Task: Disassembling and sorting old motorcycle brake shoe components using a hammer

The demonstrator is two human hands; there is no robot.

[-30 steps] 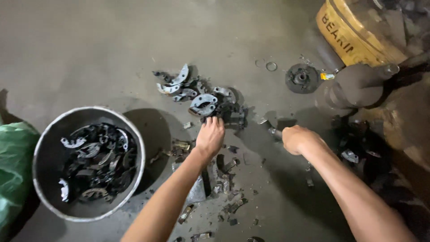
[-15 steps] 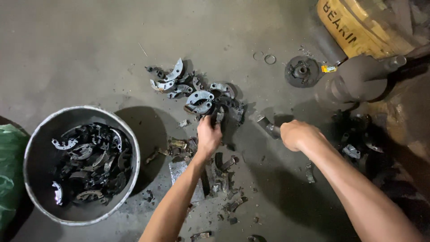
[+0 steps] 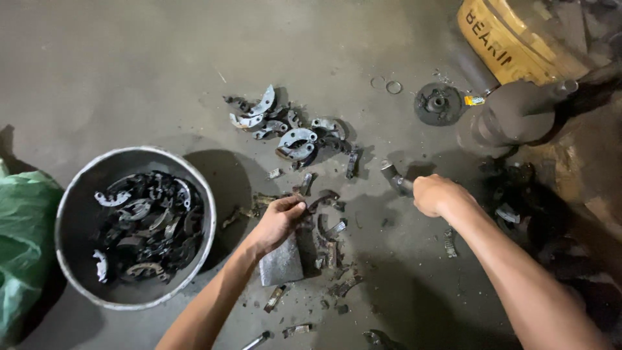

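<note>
Two bare hands are down over the scrap on the concrete floor [image 3: 129, 78], and the left hand [image 3: 278, 220] is the nearer one to the piece that matters: its grip is pinched on a curved brake shoe [image 3: 324, 198], dark and rusty, which lies just right of the fingertips with its arc running away to the right over a flat grey metal block [image 3: 282, 262]. The right hand [image 3: 437, 194] is closed in a fist around a hammer handle [image 3: 396, 178], the head end pointing up and left, near that shoe but apart from it. Left of the forearm sits a round metal bucket [image 3: 71, 207] with dark shoe pieces heaped inside, a green bag [image 3: 23, 240] touching its far side. Farther out, a cluster of paler curved shoes [image 3: 295, 139] lies spread beyond the hands, then a dark round disc [image 3: 437, 104], and a yellow drum [image 3: 512, 39] at the far corner.
</note>
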